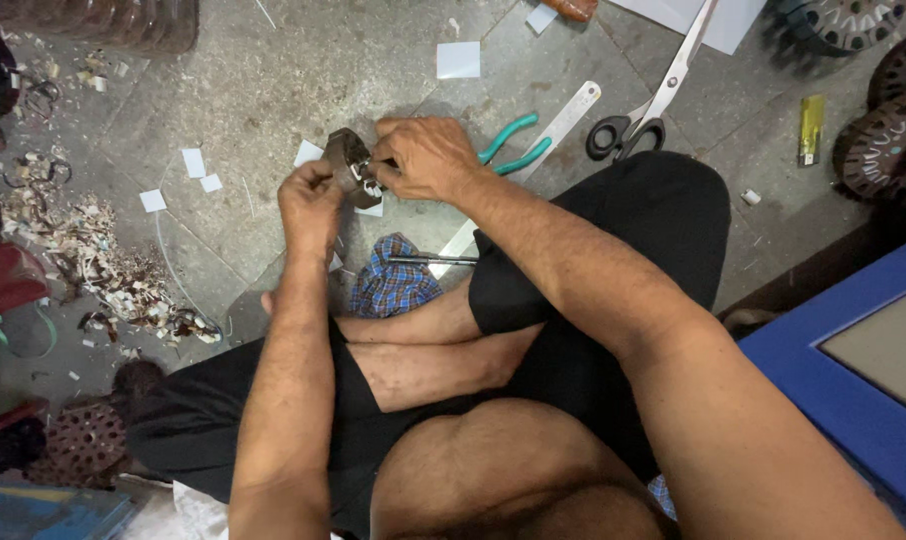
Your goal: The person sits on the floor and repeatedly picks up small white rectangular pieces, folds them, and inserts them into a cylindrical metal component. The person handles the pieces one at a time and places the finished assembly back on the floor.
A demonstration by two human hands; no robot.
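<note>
— While he sits cross-legged on the floor, what's in his grip?
— Both hands clutch a small round metal motor core (351, 165): left hand (311, 205) cupping beneath, right hand (428, 155) pinching its white paper insert.
— Anything close?
— Green-handled pliers (513, 145), scissors (641, 118), a checked cloth (393, 280).

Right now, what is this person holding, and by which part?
Both hands hold a small dark metal ring-shaped part above the floor. The left hand grips its lower left edge; the right hand pinches its right side, fingertips at the white paper slips in it.
</note>
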